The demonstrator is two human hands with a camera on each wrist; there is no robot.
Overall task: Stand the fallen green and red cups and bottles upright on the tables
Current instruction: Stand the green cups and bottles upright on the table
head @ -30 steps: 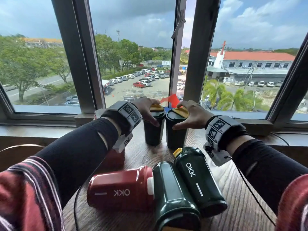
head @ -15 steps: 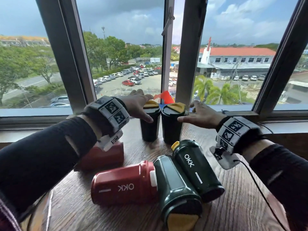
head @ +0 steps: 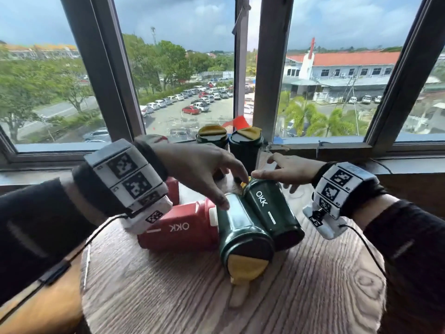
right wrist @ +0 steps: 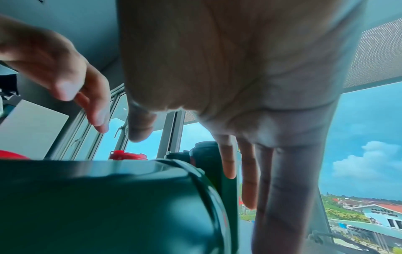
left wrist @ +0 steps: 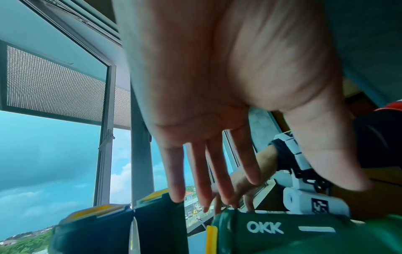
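Three containers lie on their sides on the round wooden table (head: 192,297): a red "OKK" bottle (head: 178,225), a dark green cup (head: 243,235) with its yellow lid towards me, and a green "OKK" bottle (head: 269,210) (left wrist: 282,230) (right wrist: 108,197). Two dark green cups (head: 212,141) (head: 245,145) stand upright by the window. My left hand (head: 232,192) (left wrist: 217,189) is open, its fingers spread just above the two fallen green ones. My right hand (head: 274,179) (right wrist: 239,171) is open too, over the green bottle's cap end. I cannot tell whether either hand touches anything.
A second red container (head: 173,189) is mostly hidden behind my left wrist. The window sill (head: 337,150) and frame run close behind the upright cups. A black cable (head: 366,247) trails from the right wrist across the table's right side.
Both hands have left the lids of the two upright green cups and drawn back towards me. They are now over the fallen green cup and bottle. The view has tilted down.
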